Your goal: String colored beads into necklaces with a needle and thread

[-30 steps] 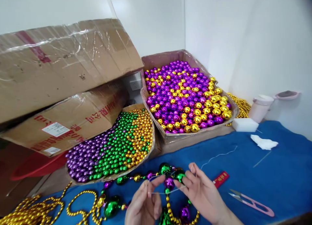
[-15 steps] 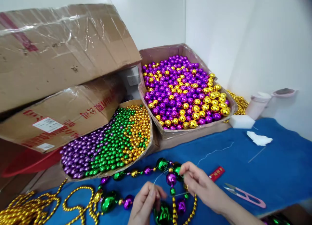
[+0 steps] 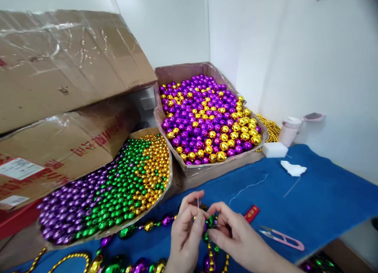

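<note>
My left hand (image 3: 187,229) is closed in a pinch on a thin white thread (image 3: 198,202), a short bit of which stands up between thumb and forefinger. Close beside it, my right hand (image 3: 233,231) has its thumb and fingers curled together; what they grip is hidden. Below and behind both hands lies a necklace of shiny beads in purple, green and gold, with a large green bead (image 3: 115,264) at lower left. Small gold bead strands (image 3: 210,257) hang under my right hand. Another length of white thread (image 3: 246,189) lies wavy on the blue cloth (image 3: 325,194).
Pink-handled thread snips (image 3: 283,238) and a red tag (image 3: 252,213) lie right of my hands. Boxes of loose small beads (image 3: 112,194) and larger beads (image 3: 203,119) stand behind. Farther right are a white block (image 3: 275,149), a torn white piece (image 3: 293,168) and a pale cup (image 3: 290,131).
My hands have come together; before, they were apart with thread stretched between them. My left hand has risen. The view has swung right, so the boxes sit farther left.
</note>
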### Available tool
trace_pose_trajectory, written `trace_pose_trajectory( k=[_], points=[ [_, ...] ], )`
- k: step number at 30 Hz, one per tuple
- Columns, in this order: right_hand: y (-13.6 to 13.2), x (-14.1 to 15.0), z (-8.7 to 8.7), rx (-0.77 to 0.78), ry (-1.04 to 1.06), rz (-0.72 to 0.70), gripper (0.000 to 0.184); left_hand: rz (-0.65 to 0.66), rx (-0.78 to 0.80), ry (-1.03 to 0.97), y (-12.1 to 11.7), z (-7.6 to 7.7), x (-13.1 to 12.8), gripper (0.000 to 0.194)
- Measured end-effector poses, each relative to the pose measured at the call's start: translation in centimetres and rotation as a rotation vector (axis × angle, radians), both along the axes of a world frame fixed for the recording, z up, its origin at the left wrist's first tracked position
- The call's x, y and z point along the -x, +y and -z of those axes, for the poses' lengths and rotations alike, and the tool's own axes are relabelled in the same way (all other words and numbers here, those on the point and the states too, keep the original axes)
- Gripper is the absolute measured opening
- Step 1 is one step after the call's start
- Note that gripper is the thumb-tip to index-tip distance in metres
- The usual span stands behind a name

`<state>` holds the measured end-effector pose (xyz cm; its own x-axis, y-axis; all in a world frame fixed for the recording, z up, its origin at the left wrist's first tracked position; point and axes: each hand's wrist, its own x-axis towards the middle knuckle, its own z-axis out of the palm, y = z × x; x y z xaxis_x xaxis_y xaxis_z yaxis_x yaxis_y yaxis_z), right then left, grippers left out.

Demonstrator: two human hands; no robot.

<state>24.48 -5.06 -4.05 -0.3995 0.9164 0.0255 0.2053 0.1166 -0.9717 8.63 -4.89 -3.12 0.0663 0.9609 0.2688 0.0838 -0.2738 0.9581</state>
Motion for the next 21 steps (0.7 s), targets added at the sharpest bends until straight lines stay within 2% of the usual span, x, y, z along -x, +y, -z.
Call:
trace_pose_trajectory(
  k=[2, 5, 8, 11, 14, 16, 18, 21],
  points=[
    [0.2, 0.1, 0.2, 0.012, 0.098, -0.058, 0.018, 0.036, -0.011, 0.05, 0.4, -0.1, -0.3, 0.02],
    [0.3, -0.3, 0.1, 0.031, 0.159, -0.075, 0.03, 0.093, 0.02, 0.096, 1.1, 0.0, -0.5, 0.021],
    [0.6, -1.1, 0.2, 0.122, 0.221, 0.024, 0.03, 0.195, 0.051, 0.158, 1.8, 0.2, -0.6, 0.021],
    [0.9, -2.0, 0.3, 0.225, 0.433, 0.132, 0.028, 0.376, 0.04, 0.275, 2.1, 0.5, -0.8, 0.014],
    [1.6, -2.6, 0.3, 0.287, 0.58, 0.187, 0.025, 0.494, 0.073, 0.35, 2.3, 1.2, -0.9, 0.03],
    [2.3, -3.0, 0.1, 0.307, 0.644, 0.225, 0.023, 0.531, 0.099, 0.353, 2.3, 1.8, -0.9, 0.042],
    [3.3, -3.4, 0.0, 0.303, 0.685, 0.278, 0.023, 0.536, 0.047, 0.312, 2.4, 2.2, -1.1, 0.049],
    [4.9, -4.2, 0.2, 0.277, 0.641, 0.314, 0.025, 0.485, -0.065, 0.182, 2.5, 2.1, -1.8, 0.035]
  ],
)
